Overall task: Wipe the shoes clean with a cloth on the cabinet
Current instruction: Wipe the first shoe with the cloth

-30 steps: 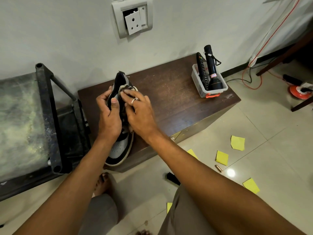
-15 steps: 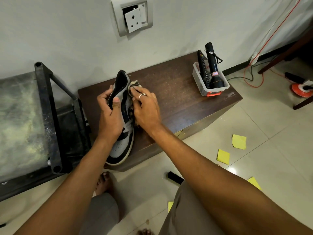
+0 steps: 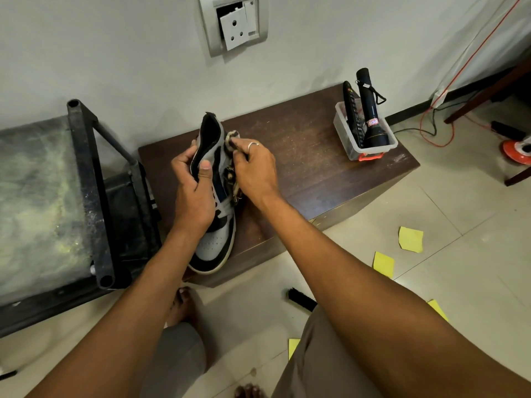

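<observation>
Black-and-white leather makes up the shoe (image 3: 214, 239), which stands tilted at the near left corner of the dark wooden cabinet (image 3: 301, 156). Its toe is down by the front edge and its heel is lifted toward the wall. Whether the toe presses on the cabinet top or hangs just above it cannot be told.

The left hand (image 3: 195, 193) is clamped round the shoe's collar from the left side, with the thumb lying over the tongue and the fingers wrapped behind. The right hand (image 3: 254, 170) is directly beside it on the shoe's right flank. Its fingers are curled and pinch a bunched cloth (image 3: 231, 138) against the upper heel. A silver ring (image 3: 253, 144) shows on one finger. A fold of the cloth pokes out above the fingertips, and a patterned tail of it hangs between the palm and the laces. The shoe is therefore sandwiched between both hands, with the cloth touching it on the right.

At the far right corner of the cabinet sits a clear plastic tub (image 3: 344, 139) holding an upright black torch (image 3: 372, 116) and a remote (image 3: 352, 110). A black metal frame (image 3: 89, 182) stands just beside the cabinet's left edge. On the tiled floor in front lie yellow notes (image 3: 411, 239) and a black brush (image 3: 301, 299).
</observation>
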